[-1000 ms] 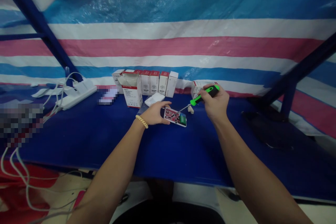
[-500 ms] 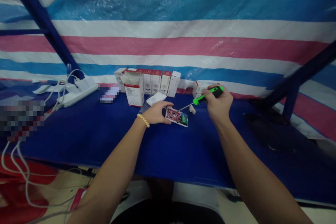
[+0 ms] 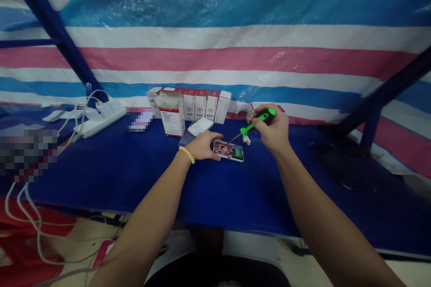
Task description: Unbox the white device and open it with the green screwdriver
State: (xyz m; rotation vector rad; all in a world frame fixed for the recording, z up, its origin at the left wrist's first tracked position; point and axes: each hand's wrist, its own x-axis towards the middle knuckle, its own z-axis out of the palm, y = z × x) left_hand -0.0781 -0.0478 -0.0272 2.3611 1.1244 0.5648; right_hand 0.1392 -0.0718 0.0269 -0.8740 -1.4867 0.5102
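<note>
My left hand [image 3: 204, 145] grips the left end of a white-cased device [image 3: 229, 150], with a red circuit board and a green part showing inside it. The device is held over the blue table. In my right hand [image 3: 274, 130] is a green and black screwdriver [image 3: 251, 128], its shaft slanting down to the left. The tip meets or hovers just over the red board; contact is too small to tell. A small white piece [image 3: 246, 140] lies beyond the device, below the screwdriver handle.
Several white and red boxes [image 3: 201, 105] stand at the back, an opened one [image 3: 171, 114] in front. Beside them lies a white packet [image 3: 201, 126]. A power strip [image 3: 101, 119] with cables is at the left. Blue frame bars [image 3: 373, 121] rise at the right.
My right hand and the screwdriver have moved left and slightly down, and the handle leans lower. The device and my left hand have shifted slightly right.
</note>
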